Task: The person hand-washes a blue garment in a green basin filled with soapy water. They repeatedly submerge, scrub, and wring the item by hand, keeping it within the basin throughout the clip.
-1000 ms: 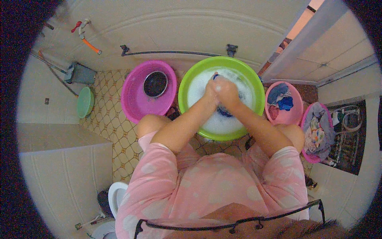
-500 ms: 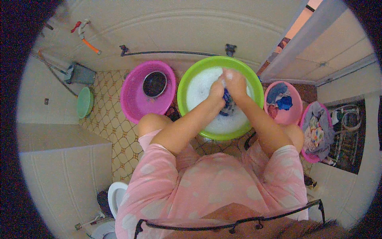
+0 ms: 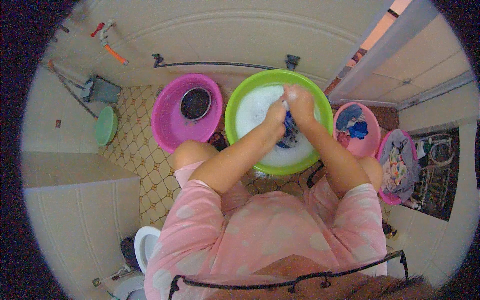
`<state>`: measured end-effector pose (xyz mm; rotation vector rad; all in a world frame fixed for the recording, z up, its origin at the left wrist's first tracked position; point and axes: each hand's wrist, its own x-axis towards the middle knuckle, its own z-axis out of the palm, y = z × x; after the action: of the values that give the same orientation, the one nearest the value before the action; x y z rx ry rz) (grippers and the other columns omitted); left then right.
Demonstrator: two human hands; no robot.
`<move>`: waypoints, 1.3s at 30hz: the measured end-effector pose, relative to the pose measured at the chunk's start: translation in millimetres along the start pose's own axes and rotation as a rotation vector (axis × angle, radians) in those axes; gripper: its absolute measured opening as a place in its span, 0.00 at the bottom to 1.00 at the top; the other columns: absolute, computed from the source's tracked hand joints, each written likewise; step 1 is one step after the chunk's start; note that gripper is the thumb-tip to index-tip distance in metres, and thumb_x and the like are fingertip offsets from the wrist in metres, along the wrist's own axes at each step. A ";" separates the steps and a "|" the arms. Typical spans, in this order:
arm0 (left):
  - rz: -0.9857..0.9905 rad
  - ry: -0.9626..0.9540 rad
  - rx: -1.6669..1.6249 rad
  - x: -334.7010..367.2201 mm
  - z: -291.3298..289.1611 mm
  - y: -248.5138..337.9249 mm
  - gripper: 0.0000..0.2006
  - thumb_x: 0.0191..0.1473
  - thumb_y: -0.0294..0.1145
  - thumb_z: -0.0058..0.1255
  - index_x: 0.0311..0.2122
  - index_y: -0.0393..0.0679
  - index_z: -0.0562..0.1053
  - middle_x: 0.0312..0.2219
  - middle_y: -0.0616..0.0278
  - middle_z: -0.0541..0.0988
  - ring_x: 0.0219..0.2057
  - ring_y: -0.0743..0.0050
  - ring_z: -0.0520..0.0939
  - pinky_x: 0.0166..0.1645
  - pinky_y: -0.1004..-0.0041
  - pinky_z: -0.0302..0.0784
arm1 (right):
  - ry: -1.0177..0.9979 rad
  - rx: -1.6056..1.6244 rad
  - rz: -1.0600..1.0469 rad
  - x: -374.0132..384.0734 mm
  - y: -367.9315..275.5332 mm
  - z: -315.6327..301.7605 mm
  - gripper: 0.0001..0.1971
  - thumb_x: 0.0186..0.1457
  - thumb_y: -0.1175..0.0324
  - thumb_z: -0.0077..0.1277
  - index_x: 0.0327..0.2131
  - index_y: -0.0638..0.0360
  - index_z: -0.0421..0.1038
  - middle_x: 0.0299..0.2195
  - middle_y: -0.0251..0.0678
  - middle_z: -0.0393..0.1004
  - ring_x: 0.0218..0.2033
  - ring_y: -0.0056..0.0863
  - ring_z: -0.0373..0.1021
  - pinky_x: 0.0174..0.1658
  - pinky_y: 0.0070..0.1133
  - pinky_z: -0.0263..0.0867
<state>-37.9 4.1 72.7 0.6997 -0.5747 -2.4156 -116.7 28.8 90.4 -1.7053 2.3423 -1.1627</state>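
A large green basin (image 3: 230, 122) of soapy water topped with white foam (image 3: 254, 107) stands in front of me. Over its middle, my left hand (image 3: 275, 119) and my right hand (image 3: 301, 104) are close together, both closed on a wet, dark blue garment (image 3: 289, 134). The garment hangs below my fingers into the suds, so its lower part is partly covered. Foam clings to the fingers of my right hand, which sits slightly farther from me than my left.
Left of the basin is a magenta tub (image 3: 165, 120) holding a dark round bowl (image 3: 195, 104). To the right are a pink basin (image 3: 369, 145) of clothes and another tub heaped with grey laundry (image 3: 400, 167). A tap (image 3: 105, 35) with an orange hose is on the wall.
My hands stay on the blue garment, with small shifts of the fingers and wrists. The whole view has shifted very slightly.
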 end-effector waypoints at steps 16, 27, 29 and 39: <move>0.007 -0.134 -0.211 45.0 -63.7 -15.2 0.11 0.52 0.39 0.38 0.36 0.45 0.67 0.31 0.60 0.74 0.32 0.65 0.75 0.38 0.65 0.71 | -0.138 -0.093 -0.222 -24.3 -48.3 -4.2 0.11 0.50 0.63 0.41 0.21 0.58 0.67 0.19 0.44 0.67 0.21 0.43 0.66 0.24 0.33 0.61; 0.096 0.327 0.396 14.8 -25.6 30.4 0.18 0.51 0.43 0.40 0.38 0.37 0.67 0.32 0.56 0.73 0.34 0.65 0.73 0.38 0.68 0.68 | -0.116 0.075 0.220 9.7 48.0 29.1 0.22 0.51 0.52 0.38 0.30 0.65 0.68 0.28 0.52 0.69 0.31 0.48 0.66 0.36 0.36 0.59; 0.151 0.348 0.607 43.2 -68.4 23.1 0.19 0.50 0.43 0.42 0.41 0.37 0.66 0.33 0.54 0.73 0.35 0.64 0.73 0.39 0.67 0.67 | -0.148 0.134 0.269 9.9 70.2 43.7 0.23 0.50 0.52 0.40 0.35 0.67 0.66 0.32 0.53 0.69 0.35 0.48 0.65 0.39 0.35 0.59; 0.038 0.500 1.283 55.5 -99.3 11.5 0.23 0.48 0.39 0.43 0.47 0.34 0.62 0.42 0.43 0.68 0.44 0.52 0.68 0.45 0.65 0.64 | -0.474 -0.082 0.276 -11.3 102.7 82.8 0.20 0.43 0.62 0.50 0.36 0.68 0.63 0.37 0.55 0.66 0.40 0.50 0.63 0.44 0.33 0.58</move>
<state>-14.5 -62.4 -17.4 1.6584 -1.8600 -1.4659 -160.6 5.7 -32.4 -1.4176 2.2440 -0.5519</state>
